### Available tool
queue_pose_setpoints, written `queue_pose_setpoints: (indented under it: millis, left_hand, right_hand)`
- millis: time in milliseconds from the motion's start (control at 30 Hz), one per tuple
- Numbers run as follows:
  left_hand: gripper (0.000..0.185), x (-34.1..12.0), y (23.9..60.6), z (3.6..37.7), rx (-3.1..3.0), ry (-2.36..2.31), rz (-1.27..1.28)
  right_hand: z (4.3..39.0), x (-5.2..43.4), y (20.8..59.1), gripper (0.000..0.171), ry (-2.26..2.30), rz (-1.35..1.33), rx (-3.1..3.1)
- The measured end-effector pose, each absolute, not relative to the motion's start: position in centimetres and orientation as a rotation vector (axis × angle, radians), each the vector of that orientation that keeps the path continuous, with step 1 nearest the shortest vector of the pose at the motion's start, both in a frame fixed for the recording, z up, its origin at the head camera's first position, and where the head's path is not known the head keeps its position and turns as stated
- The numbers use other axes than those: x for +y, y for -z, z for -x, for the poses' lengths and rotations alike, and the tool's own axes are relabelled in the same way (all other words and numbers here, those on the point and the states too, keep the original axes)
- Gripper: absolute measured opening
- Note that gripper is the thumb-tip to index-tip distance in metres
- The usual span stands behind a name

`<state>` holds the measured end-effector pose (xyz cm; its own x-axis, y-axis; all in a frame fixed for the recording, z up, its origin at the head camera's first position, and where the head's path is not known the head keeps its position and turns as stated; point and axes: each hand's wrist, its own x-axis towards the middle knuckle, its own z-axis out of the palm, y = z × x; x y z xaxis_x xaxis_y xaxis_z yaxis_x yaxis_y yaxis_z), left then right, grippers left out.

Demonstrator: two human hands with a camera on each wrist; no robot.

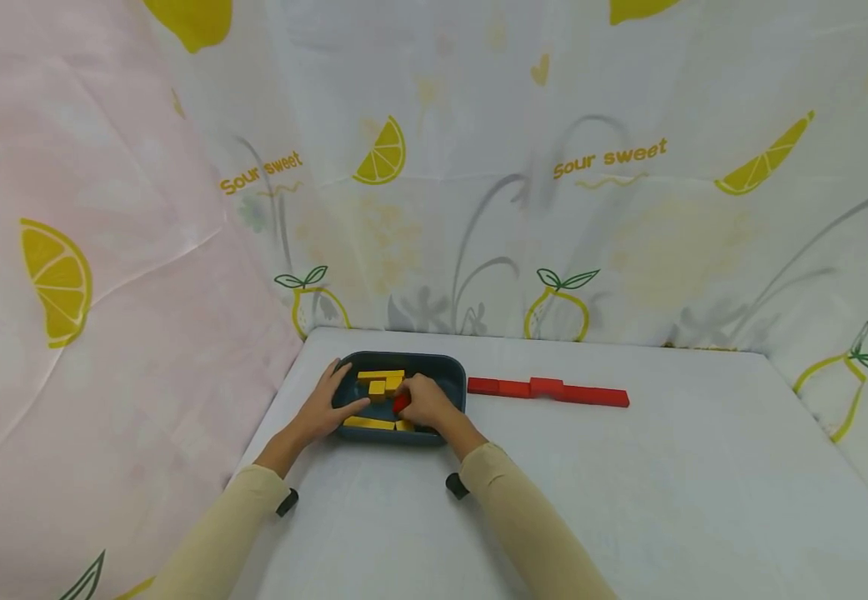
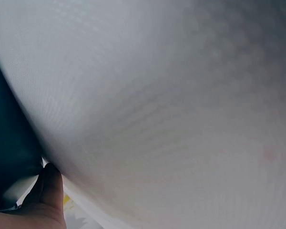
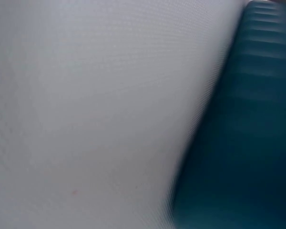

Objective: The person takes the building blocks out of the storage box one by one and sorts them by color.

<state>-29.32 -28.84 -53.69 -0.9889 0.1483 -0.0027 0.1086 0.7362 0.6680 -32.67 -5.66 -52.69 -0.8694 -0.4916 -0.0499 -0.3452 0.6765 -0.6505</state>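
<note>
Pinching a red block (image 1: pixel 401 403), the curled fingers of the right hand (image 1: pixel 429 403) reach down inside a dark blue-green tray (image 1: pixel 466 393), over its right half. The left hand (image 1: pixel 319 408) has its fingers loosely spread and relaxed, touching the tray's left rim, with the thumb extended inward over the front left part. Near the red block, a long yellow block (image 1: pixel 380 376) lies toward the back of the tray, with a small yellow block (image 1: pixel 377 391) just in front of it; another long yellow block (image 1: pixel 369 423) lies along the front wall. Outside the tray, on its right, a row of red blocks (image 1: pixel 546 387) stretches sideways across the white surface (image 1: pixel 689 475). Pale sleeves (image 1: pixel 527 525) cover both forearms. Behind everything hangs a cloth (image 1: pixel 441 225) printed with lemons and the words "Sour sweet".
</note>
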Motion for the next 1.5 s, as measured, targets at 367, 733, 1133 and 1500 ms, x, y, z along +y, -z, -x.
queue_pose_setpoints:
  millis: [367, 733, 1133, 1500]
  left_hand:
    - [0.094, -28.9, 53.9, 29.5, 2.879, -1.097, -0.213]
    - [0.098, -28.7, 53.7, 29.4, 2.866, -1.091, -0.221]
    - [0.110, -28.6, 53.8, 29.9, 2.896, -0.978, -0.214]
    - [0.106, -29.2, 52.7, 29.9, 2.920, -0.879, -0.301]
  right_hand:
    - [32.8, -5.6, 52.8, 0.035, 0.932, 0.673, 2.652]
    - [32.7, -5.3, 52.7, 0.035, 1.059, 0.690, 2.596]
    - [32.8, -5.3, 52.7, 0.040, 1.154, 0.696, 2.690]
    - [32.7, -4.0, 51.2, 0.038, 1.117, 0.737, 2.725]
